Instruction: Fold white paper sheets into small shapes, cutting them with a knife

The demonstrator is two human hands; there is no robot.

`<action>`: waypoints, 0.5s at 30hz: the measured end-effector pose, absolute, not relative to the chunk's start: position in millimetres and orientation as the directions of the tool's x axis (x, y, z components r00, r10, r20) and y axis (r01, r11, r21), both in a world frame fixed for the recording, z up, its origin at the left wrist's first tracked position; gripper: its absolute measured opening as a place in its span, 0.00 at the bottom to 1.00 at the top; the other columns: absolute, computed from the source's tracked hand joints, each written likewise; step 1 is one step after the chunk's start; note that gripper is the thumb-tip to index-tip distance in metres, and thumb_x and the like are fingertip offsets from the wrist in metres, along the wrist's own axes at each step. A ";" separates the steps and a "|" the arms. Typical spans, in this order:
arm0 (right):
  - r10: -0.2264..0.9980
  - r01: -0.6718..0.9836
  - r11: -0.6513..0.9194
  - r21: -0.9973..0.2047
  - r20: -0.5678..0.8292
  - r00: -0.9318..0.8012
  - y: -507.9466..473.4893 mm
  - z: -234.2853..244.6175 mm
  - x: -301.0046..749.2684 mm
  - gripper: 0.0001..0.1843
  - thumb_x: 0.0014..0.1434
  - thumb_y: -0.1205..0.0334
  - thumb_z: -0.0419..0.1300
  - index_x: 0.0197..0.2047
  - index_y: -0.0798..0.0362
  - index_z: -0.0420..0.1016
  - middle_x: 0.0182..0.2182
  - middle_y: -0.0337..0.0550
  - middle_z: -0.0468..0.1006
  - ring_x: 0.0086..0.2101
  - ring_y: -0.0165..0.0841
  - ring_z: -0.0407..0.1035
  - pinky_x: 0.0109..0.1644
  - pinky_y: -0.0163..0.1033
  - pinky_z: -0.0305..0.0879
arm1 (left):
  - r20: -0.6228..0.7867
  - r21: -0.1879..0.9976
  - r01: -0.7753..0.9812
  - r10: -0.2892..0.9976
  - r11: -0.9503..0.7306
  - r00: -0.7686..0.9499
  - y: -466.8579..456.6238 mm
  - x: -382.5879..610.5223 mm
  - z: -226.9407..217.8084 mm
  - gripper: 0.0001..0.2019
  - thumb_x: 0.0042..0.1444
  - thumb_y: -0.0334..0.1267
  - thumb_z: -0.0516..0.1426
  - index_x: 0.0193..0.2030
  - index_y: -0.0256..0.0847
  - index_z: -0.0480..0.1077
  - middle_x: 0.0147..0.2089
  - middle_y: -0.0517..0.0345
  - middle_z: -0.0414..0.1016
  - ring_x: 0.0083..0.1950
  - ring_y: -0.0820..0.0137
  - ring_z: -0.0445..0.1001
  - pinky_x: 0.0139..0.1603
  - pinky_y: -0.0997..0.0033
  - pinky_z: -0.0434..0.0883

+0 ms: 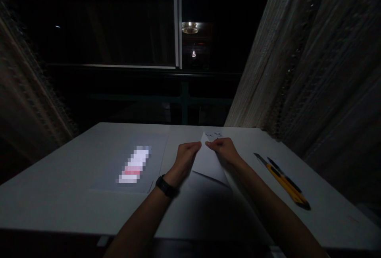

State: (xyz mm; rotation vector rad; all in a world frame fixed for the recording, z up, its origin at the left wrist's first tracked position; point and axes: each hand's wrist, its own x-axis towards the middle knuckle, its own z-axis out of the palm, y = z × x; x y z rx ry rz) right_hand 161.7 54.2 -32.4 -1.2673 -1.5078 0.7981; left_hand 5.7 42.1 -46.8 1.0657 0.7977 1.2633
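Over the white worktop (53, 194), your left hand (188, 154) and right hand (224, 149) pinch folded white paper (207, 162) toward its far end, room separating them from the yellow cutter (282, 181) near the right edge.

A bare strip of the counter (59, 200) ran between the right forearm (269, 199) and the yellow utility knife (281, 181), where a hand could pass; the knife and the black pen (284, 175) beside it blocked the way farther right. A narrower gap separated the left hand (187, 157) from the flat white sheet (156, 147) bearing a lit screen (133, 165). The folded paper (207, 163), gripped by the left hand and right hand (225, 149), obstructed the middle. The right-hand curtain (256, 67) bounded the far right corner.
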 end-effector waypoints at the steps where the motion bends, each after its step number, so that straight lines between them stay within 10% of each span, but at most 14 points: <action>1: 0.965 0.331 0.241 -0.912 0.262 0.019 55.0 -34.3 162.8 0.17 0.41 0.50 0.64 0.15 0.56 0.73 0.14 0.39 0.71 0.19 0.29 0.62 0.25 0.35 0.55 | 0.089 0.946 -0.323 0.981 -0.030 0.172 42.6 6.6 -49.1 0.17 0.43 0.40 0.63 0.39 0.30 0.76 0.31 0.48 0.78 0.28 0.69 0.74 0.29 0.72 0.70; 15: 0.914 0.385 0.255 -0.887 0.351 0.204 58.8 -47.7 162.2 0.20 0.45 0.47 0.61 0.20 0.56 0.76 0.19 0.43 0.76 0.24 0.35 0.68 0.28 0.36 0.60 | 0.360 0.927 0.083 0.931 -0.365 0.061 44.6 7.9 -57.3 0.17 0.53 0.40 0.56 0.49 0.38 0.71 0.44 0.51 0.77 0.44 0.63 0.75 0.47 0.65 0.70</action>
